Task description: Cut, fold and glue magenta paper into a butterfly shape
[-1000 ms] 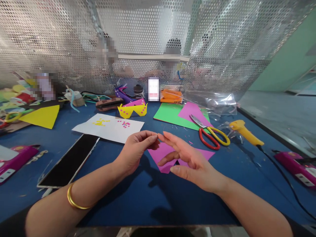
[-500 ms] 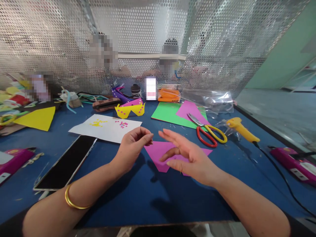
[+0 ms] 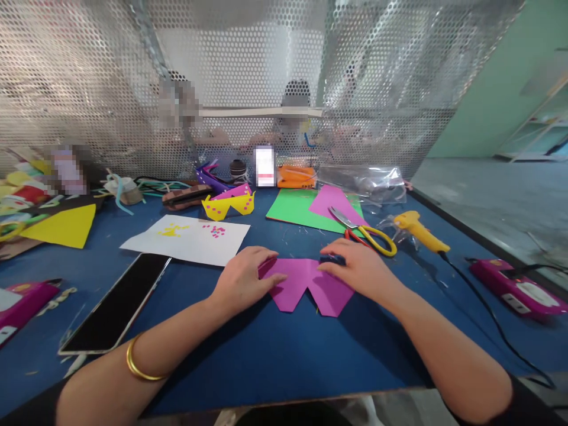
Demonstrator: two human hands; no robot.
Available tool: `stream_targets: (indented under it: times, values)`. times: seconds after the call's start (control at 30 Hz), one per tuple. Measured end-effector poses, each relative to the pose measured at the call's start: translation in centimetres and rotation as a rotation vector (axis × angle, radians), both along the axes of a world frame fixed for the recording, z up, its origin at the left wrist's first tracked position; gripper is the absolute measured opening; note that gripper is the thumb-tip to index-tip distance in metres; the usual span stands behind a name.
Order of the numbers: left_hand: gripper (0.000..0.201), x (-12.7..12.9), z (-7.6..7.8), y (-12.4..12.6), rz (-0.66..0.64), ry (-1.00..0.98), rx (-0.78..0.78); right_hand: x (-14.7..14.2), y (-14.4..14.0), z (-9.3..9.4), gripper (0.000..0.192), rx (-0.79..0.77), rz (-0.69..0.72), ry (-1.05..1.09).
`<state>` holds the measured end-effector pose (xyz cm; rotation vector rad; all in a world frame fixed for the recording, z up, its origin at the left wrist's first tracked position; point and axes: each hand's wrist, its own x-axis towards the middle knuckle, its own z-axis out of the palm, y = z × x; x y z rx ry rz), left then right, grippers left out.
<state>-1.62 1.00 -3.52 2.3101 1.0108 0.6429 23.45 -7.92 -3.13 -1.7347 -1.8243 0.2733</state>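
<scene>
Pressing flat with fingers spread, the left hand (image 3: 244,278) and right hand (image 3: 359,271) pinned the pink paper cutout (image 3: 306,287) lying crosswise at frame centre, gripping nothing.

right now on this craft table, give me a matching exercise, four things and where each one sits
Things:
1. scissors
2. tablet
3. glue gun
4. magenta paper cutout

Places:
A. under both hands
B. partly on the green sheet
C. left of the left hand, near the white sheet
D. right of the scissors, cord trailing off

Pairs: 1-B, 2-C, 3-D, 4-A
</scene>
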Motion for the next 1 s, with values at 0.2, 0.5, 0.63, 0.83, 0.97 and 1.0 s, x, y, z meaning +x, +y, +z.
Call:
stream_targets:
  times: [0.2,0.5,0.63,0.83,0.97,1.0]
  values:
    - [0.048,0.1,-0.4,-0.1,-0.059,0.124,0.064,-1.8,0.9,-1.5,0.021,-0.047,0.019,-0.075]
    - [0.045,1.4,-0.1,-0.2,-0.104,0.206,0.145,-2.4,1.0,-1.9,0.028,-0.056,0.035,-0.076]
    - [0.04,2.3,0.4,-0.1,-0.115,0.239,0.154,-2.5,1.2,-2.0,0.027,-0.065,0.031,-0.07]
    - [0.043,3.6,0.8,-0.1,-0.178,0.297,0.142,-2.5,1.1,-2.0,0.025,-0.077,0.04,-0.056]
    - [0.047,4.2,0.7,-0.3,-0.193,0.33,0.119,-2.5,0.9,-1.6,0.02,-0.1,0.065,-0.051]
    - [0.049,4.3,0.7,-0.3,-0.192,0.336,0.113,-2.5,0.8,-1.5,0.018,-0.108,0.072,-0.053]
